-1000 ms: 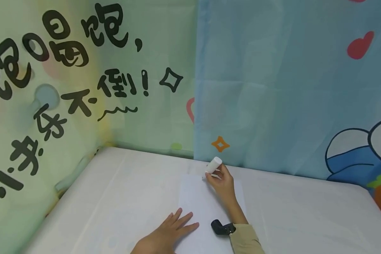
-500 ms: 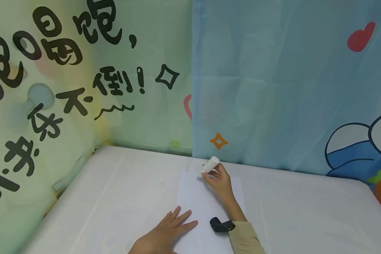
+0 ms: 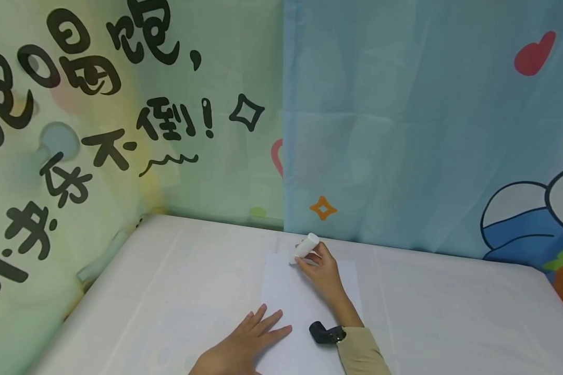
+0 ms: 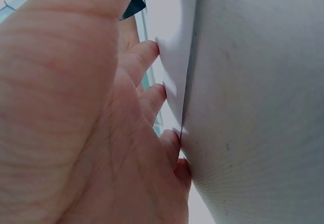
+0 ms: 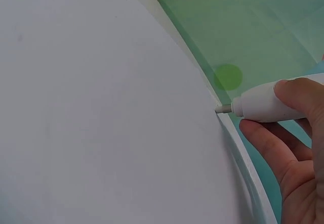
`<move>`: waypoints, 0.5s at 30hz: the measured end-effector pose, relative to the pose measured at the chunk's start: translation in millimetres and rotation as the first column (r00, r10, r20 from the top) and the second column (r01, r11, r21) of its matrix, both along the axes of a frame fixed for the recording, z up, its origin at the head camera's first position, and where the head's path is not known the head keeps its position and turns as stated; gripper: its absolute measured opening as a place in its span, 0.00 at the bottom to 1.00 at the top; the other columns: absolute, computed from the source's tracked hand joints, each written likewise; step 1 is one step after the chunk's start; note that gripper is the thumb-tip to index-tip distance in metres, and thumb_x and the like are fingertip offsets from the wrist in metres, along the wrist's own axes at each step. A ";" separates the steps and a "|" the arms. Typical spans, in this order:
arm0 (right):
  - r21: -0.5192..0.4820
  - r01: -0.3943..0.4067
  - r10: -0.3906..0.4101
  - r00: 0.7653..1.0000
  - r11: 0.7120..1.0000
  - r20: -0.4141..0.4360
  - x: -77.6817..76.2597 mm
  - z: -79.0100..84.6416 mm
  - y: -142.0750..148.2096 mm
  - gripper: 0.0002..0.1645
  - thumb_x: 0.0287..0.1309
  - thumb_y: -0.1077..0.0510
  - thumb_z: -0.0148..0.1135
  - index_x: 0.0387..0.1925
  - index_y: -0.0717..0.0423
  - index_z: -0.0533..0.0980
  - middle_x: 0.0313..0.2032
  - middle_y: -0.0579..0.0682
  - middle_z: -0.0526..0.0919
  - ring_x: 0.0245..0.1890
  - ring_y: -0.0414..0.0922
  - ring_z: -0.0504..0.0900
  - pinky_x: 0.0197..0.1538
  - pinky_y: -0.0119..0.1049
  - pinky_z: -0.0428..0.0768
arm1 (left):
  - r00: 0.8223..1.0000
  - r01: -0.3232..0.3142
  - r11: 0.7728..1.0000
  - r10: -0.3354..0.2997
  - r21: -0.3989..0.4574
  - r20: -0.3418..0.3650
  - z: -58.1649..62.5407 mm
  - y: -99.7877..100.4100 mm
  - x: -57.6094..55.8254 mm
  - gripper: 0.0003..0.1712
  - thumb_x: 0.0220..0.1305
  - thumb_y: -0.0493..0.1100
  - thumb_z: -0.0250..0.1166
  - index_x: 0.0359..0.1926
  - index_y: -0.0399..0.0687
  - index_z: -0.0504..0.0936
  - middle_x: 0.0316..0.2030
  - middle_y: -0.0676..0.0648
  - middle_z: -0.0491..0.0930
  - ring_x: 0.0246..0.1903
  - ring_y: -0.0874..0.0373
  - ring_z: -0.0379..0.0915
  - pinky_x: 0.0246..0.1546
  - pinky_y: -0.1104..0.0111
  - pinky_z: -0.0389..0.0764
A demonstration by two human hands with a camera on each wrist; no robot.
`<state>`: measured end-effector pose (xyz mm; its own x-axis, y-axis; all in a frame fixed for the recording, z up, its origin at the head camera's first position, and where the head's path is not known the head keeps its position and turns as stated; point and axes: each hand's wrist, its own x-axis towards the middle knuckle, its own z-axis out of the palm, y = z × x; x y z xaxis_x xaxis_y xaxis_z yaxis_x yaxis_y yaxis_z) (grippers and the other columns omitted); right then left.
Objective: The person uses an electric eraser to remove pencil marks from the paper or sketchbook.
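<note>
My right hand (image 3: 325,275) pinches a thick white pen-shaped tool (image 3: 306,246) between thumb and fingers near the top of a white sheet of paper (image 3: 281,284). The right wrist view shows the tool's tapered body (image 5: 263,102) and narrow grey tip, which meets or nearly meets the paper close to its far edge. No marks are visible on the sheet. My left hand (image 3: 244,341) rests with spread fingers on the lower left part of the sheet. In the left wrist view its fingertips (image 4: 150,48) touch the paper along its edge.
A white cloth-covered table (image 3: 206,271) lies under the sheet. Behind it hang a green printed backdrop (image 3: 234,182) with black lettering and a blue one (image 3: 403,130). A black wrist camera (image 3: 327,333) sits on the right wrist, by a beige sleeve (image 3: 363,351).
My right hand and the white tool have shifted slightly left along the top of the paper. The head view has tilted a little. The left hand stays in place on the sheet.
</note>
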<state>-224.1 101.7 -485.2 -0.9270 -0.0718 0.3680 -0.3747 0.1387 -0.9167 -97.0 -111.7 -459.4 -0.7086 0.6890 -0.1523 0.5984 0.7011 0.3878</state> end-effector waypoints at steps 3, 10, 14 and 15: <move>0.012 0.000 0.000 1.000 1.000 0.003 0.5 1.1 -0.4 0.29 0.51 0.76 0.66 0.55 0.73 0.68 0.49 0.70 0.79 0.45 0.57 0.83 0.46 0.28 0.81 | 1.000 0.004 1.000 -0.004 -0.002 -0.012 -0.3 -0.1 0.0 0.54 0.50 0.67 0.70 0.74 0.58 0.59 0.75 0.47 0.54 0.73 0.40 0.47 0.69 0.50 0.57; 0.023 -0.006 0.005 0.999 1.000 0.038 2.1 3.9 -0.8 0.29 0.51 0.76 0.65 0.55 0.73 0.68 0.50 0.69 0.79 0.46 0.59 0.82 0.47 0.32 0.82 | 1.000 0.004 1.000 -0.004 0.025 0.003 -1.0 -1.3 0.5 0.54 0.50 0.66 0.70 0.75 0.58 0.59 0.75 0.46 0.54 0.73 0.39 0.46 0.70 0.49 0.55; 0.022 -0.016 0.015 0.999 1.000 0.044 3.6 4.8 -0.3 0.29 0.51 0.77 0.65 0.56 0.73 0.67 0.50 0.69 0.78 0.47 0.63 0.81 0.48 0.34 0.82 | 1.000 0.010 0.999 -0.011 0.041 0.002 -1.9 -2.8 0.6 0.54 0.49 0.66 0.71 0.74 0.57 0.59 0.75 0.45 0.54 0.73 0.37 0.47 0.70 0.48 0.56; 0.024 -0.017 0.016 0.999 1.000 0.043 3.8 4.7 -0.1 0.29 0.51 0.77 0.65 0.56 0.73 0.67 0.50 0.69 0.78 0.47 0.63 0.81 0.48 0.35 0.82 | 1.000 0.012 0.999 -0.012 0.043 0.002 -2.1 -3.1 0.6 0.54 0.49 0.66 0.71 0.74 0.57 0.59 0.75 0.45 0.54 0.73 0.37 0.47 0.70 0.48 0.56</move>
